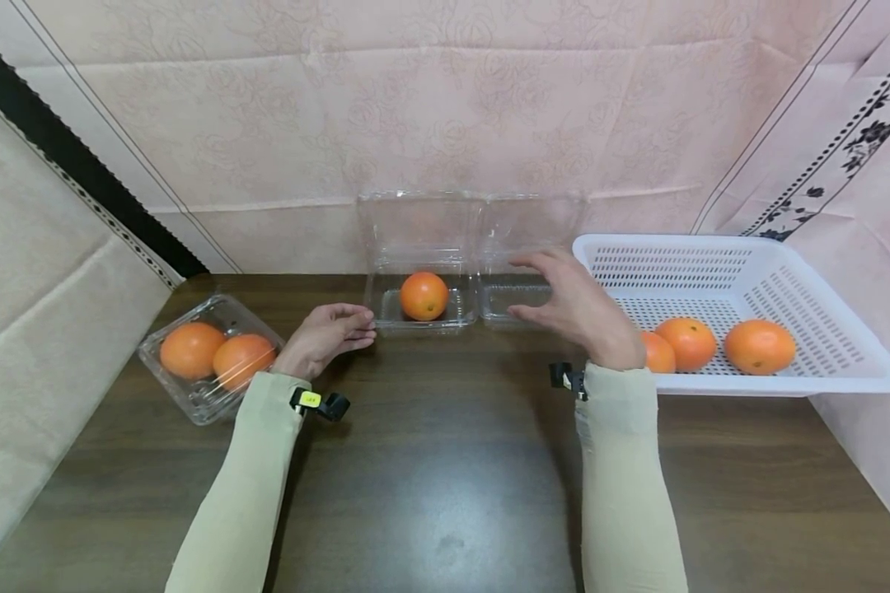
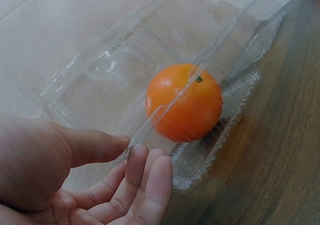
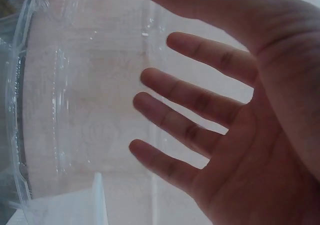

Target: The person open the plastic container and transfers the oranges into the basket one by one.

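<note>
A clear plastic clamshell box (image 1: pixel 386 317) stands with its lid up at the back of the table, one orange (image 1: pixel 424 296) in its base. My left hand (image 1: pixel 330 338) pinches the box's left rim between thumb and forefinger; in the left wrist view the thumb and fingertips (image 2: pixel 137 160) meet at the clear edge beside the orange. A second clear clamshell box (image 1: pixel 515 301), also with lid raised, adjoins it on the right. Over its right side is my right hand (image 1: pixel 582 309), fingers spread and nothing held. The right wrist view shows its fingers (image 3: pixel 175 90) apart before clear plastic.
At the right, a white slotted basket (image 1: pixel 853 329) holds oranges (image 1: pixel 760 347), partly hidden by my right wrist. To the left sits a closed clear box (image 1: pixel 200 403) with two oranges (image 1: pixel 191 350) inside. Pale patterned cloth (image 1: pixel 445 123) hangs behind the wooden table (image 1: pixel 445 461).
</note>
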A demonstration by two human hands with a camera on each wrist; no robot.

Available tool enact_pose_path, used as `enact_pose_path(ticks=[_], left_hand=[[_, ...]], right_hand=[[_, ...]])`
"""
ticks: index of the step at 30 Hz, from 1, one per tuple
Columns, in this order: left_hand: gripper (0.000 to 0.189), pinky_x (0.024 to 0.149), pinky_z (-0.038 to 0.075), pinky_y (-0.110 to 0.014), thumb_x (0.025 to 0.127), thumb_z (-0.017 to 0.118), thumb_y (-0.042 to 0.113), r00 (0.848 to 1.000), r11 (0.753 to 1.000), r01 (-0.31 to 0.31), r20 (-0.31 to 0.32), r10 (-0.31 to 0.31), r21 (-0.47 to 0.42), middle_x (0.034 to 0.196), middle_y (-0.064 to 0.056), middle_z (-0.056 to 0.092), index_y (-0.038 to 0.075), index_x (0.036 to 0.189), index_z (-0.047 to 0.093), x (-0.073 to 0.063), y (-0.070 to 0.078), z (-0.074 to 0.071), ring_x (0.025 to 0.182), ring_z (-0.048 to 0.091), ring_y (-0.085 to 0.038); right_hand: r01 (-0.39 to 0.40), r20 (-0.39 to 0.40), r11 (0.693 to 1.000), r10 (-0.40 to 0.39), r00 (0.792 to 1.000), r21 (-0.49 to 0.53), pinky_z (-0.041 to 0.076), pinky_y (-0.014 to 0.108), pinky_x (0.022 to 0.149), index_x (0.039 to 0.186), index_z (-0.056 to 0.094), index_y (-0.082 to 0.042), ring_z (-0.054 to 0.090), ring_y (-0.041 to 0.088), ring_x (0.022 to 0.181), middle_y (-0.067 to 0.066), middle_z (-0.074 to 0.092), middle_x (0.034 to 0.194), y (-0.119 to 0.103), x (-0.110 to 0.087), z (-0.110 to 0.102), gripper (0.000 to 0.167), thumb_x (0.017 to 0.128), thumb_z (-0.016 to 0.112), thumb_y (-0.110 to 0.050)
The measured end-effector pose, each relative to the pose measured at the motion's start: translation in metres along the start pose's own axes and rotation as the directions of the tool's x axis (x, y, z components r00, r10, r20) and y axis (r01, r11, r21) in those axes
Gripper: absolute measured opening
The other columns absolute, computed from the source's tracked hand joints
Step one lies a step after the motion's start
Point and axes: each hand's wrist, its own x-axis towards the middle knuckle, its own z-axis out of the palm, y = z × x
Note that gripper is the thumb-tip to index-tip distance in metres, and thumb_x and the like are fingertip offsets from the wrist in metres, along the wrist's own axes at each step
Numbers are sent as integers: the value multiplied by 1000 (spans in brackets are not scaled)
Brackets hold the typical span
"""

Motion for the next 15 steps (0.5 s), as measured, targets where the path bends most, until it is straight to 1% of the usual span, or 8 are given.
enact_pose_path(ticks=[6, 11, 15], left_hand=[[45, 103, 57, -33, 107, 55, 17, 1000, 1000, -22, 6, 22, -9, 129, -19, 58, -6, 145, 45, 1, -3, 1, 111, 68, -22], [44, 102, 58, -33, 107, 54, 16, 1000, 1000, -23, 1, 23, -10, 134, -23, 56, -5, 144, 46, 1, -2, 2, 113, 67, -25], [44, 101, 58, -31, 107, 53, 17, 1000, 1000, -20, -4, 19, -5, 137, -24, 54, -5, 145, 45, 0, -2, 2, 114, 67, -25]], right_hand=[[42, -18, 999, -43, 999, -29, 36, 50, 123, 145, 55, -14, 37, 31, 144, 10, 48, 152, -4, 6, 8, 68, 85, 84, -26], [56, -23, 998, -56, 998, -22, 40, 50, 120, 144, 56, -16, 43, 30, 138, 8, 51, 147, -9, 9, 12, 68, 84, 86, -26], [78, -35, 997, -78, 996, -15, 44, 48, 118, 144, 56, -17, 47, 28, 134, 6, 53, 143, -11, 11, 15, 68, 83, 86, -27]])
